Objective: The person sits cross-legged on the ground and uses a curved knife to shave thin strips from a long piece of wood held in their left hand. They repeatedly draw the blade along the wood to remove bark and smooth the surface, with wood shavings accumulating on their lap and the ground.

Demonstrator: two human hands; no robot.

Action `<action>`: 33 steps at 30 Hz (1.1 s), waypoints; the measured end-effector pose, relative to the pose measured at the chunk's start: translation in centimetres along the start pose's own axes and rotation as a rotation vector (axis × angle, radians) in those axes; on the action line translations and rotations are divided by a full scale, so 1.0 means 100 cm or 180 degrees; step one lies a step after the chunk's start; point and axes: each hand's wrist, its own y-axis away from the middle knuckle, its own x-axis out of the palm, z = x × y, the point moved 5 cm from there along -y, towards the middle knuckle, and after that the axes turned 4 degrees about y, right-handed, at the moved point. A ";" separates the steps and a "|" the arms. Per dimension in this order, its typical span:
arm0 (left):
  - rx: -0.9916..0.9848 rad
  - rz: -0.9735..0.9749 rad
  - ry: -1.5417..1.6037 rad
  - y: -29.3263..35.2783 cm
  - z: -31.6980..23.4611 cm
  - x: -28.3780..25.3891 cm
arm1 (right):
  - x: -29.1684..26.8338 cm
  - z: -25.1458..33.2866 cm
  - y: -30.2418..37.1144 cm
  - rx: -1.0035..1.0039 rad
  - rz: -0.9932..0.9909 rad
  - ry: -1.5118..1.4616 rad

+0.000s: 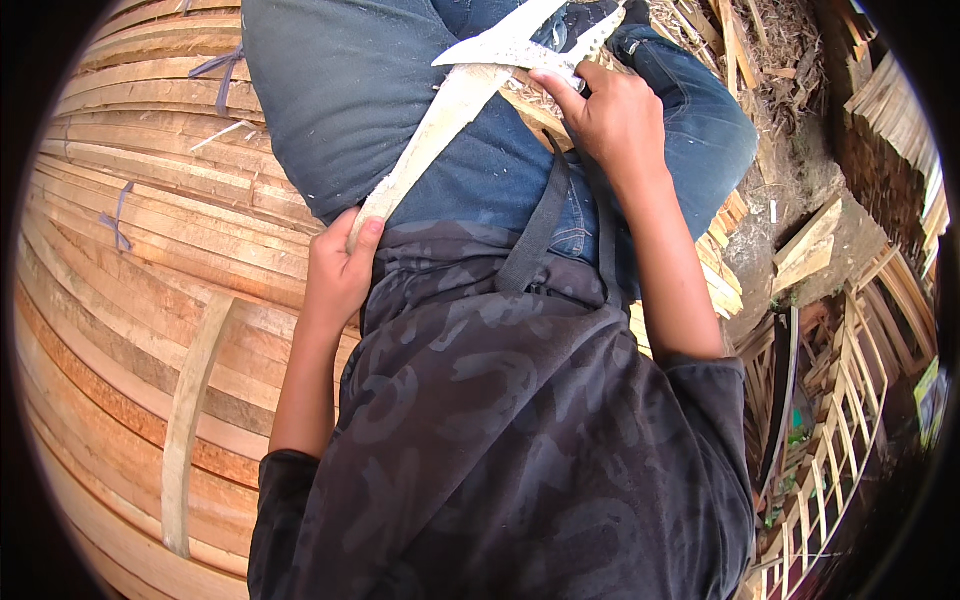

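Note:
My left hand (340,262) is closed around the narrow lower end of a pale wooden piece (435,135). The piece slants up and to the right across my jeans, widening toward its far end. At that end lies a bright white pointed piece (500,42), overlapping the wood. My right hand (615,115) grips a white, forked part with a row of small dark marks (583,52), thumb pressed on its near side. This part seems joined to the pointed piece; glare hides the exact kind of object.
Long sawn wooden strips (150,210), some tied with purple cord (118,220), fill the left side. A loose slat (193,420) lies across them. On the right are a grey block (830,250), wood scraps, shavings and a slatted wooden frame (835,470). A dark strap (540,220) hangs over my lap.

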 end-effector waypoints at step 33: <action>-0.0018 0.0061 0.0064 -0.006 0.010 -0.003 | -0.004 -0.014 0.007 0.0535 0.0851 -0.1737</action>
